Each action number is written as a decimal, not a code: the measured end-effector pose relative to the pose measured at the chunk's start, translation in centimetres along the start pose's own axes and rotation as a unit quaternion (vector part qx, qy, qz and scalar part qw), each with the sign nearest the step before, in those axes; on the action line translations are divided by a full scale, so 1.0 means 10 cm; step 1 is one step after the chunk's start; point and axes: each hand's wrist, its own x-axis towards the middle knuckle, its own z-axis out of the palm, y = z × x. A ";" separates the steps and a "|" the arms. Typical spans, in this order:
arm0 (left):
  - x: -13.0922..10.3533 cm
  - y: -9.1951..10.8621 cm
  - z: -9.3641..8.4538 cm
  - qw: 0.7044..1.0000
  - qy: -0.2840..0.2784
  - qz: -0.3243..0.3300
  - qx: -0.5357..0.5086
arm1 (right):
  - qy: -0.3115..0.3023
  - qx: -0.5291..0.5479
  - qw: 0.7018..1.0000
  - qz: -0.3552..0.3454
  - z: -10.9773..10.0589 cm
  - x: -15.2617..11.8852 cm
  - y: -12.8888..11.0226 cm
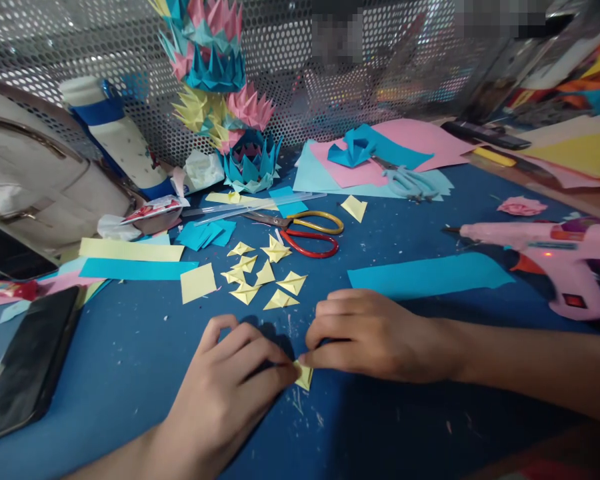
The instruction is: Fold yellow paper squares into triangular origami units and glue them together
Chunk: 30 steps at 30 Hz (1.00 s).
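Note:
Between my two hands a small folded yellow paper (305, 377) lies on the blue table (145, 373). My left hand (240, 380) pinches its left corner, fingers curled. From the right, my right hand (370, 333) presses its upper corner with bent fingers and thumb. Parts of the paper are hidden under the fingertips. Just beyond sit several folded yellow pieces (245, 292) and a flat yellow square (198, 283). Scissors (313, 243) with red and yellow handles lie behind them.
A blue strip (425, 275) is beyond my right hand, with a pink glue gun (555, 250) at the right. A phone (27, 360) lies at the left. Farther back stand a bottle (125, 143) and a paper flower tower (250, 160); light blue scissors (410, 181) rest on coloured sheets.

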 end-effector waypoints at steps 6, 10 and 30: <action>-0.04 -0.01 0.06 0.995 0.044 0.062 0.066 | 0.014 -0.056 0.997 -0.043 -0.02 0.02 0.00; 0.00 0.02 0.01 0.994 0.020 0.070 0.079 | 0.025 -0.075 0.995 -0.062 -0.01 0.03 -0.01; -0.18 0.12 -0.07 0.949 -0.035 0.175 0.259 | -0.047 -0.030 0.997 -0.056 -0.14 0.01 0.09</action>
